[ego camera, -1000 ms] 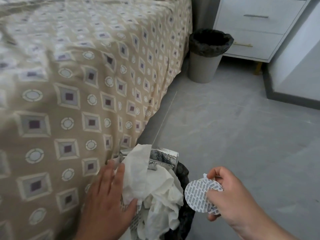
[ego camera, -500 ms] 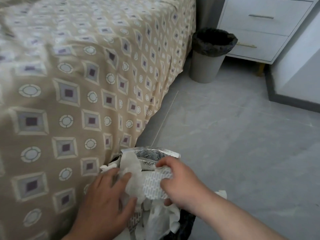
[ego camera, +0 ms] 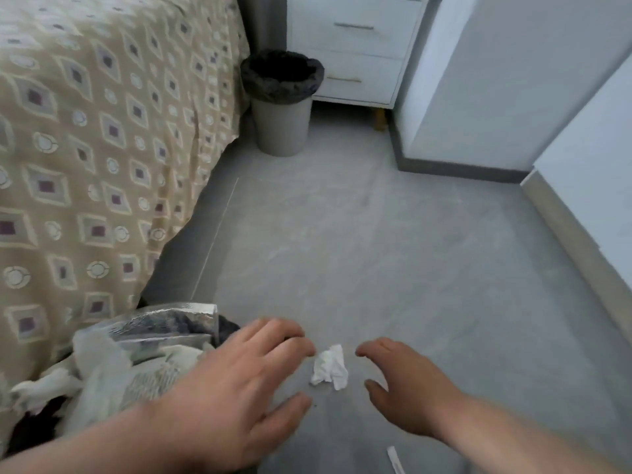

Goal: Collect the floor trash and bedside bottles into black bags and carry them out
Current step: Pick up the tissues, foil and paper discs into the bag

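Observation:
A small crumpled white tissue (ego camera: 329, 367) lies on the grey floor between my two hands. My left hand (ego camera: 239, 395) hovers just left of it with spread fingers and holds nothing. To the tissue's right, my right hand (ego camera: 407, 388) is empty too, fingers loosely bent toward the tissue. A black trash bag (ego camera: 225, 328) stuffed with white tissues (ego camera: 102, 371) and a silver foil wrapper (ego camera: 164, 325) sits at the lower left against the bed. A thin white scrap (ego camera: 395, 458) lies on the floor near my right forearm.
The bed with a beige patterned cover (ego camera: 85, 148) fills the left side. A grey bin with a black liner (ego camera: 282, 104) stands by a white bedside drawer unit (ego camera: 355, 49). White walls with skirting (ego camera: 581, 241) bound the floor on the right.
My right hand pushed the round printed paper into the bag and let it go. Both hands then moved right, off the bag, to either side of the tissue on the floor.

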Motion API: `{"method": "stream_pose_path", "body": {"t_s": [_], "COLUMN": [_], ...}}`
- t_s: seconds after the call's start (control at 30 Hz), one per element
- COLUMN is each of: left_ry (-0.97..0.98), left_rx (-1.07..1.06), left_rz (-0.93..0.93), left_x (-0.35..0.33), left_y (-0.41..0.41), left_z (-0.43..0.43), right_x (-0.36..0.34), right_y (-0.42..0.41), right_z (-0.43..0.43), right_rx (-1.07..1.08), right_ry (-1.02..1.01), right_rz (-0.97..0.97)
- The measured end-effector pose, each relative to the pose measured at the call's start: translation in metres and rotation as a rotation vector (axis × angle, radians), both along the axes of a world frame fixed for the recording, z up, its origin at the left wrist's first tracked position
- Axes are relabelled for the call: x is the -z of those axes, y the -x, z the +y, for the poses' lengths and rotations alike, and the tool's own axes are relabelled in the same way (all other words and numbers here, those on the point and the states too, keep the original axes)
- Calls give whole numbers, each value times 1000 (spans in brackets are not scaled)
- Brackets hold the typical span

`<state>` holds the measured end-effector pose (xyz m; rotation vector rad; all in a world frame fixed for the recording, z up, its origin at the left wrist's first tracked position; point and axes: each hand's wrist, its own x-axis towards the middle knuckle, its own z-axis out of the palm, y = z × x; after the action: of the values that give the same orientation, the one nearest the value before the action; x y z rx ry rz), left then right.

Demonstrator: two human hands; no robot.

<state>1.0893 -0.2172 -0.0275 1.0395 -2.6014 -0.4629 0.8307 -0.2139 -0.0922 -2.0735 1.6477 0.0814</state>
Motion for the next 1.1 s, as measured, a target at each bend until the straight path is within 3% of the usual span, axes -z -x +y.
{"method": "stream_pose_path", "body": {"t_s": [0.07, 0.17, 0.3, 0.37, 0.43, 0.5, 0.6, 0.7, 0.8, 0.9, 1.1], "left_ry": [-110, -318, -530, -620, -673, -641, -428, -283, -462, -498, -472], "left_rx": [81, 100, -89, -243, -341, -383, -335, -292, -245, -277, -303], "left_rz": [-90, -381, -569, -614, -633, -665, -681, -564, -527, -532, -416], "left_x": [19, 71, 156, 198, 226, 241, 242, 238, 240, 241, 214], "left_y": [50, 119, 162, 163, 163, 167, 175, 181, 180, 173, 161], "left_z": [-9, -31, -60, -57, -41, -21, 7, 30, 43, 39, 15], "right_x": [26, 65, 113, 136, 156, 170, 196, 184, 179, 163, 170], "right_y": [38, 73, 80, 78, 76, 75, 74, 73, 75, 70, 60], "right_z": [17, 41, 73, 92, 108, 121, 125, 121, 117, 112, 113], "right_rx": [-1, -40, -79, -96, -73, -56, -12, -94, -238, -28, 107], "right_ry": [-119, -294, -445, -453, -296, -340, -199, -157, -227, -275, -292], "right_rz": [114, 210, 236, 240, 230, 278, 292, 244, 216, 166, 202]}}
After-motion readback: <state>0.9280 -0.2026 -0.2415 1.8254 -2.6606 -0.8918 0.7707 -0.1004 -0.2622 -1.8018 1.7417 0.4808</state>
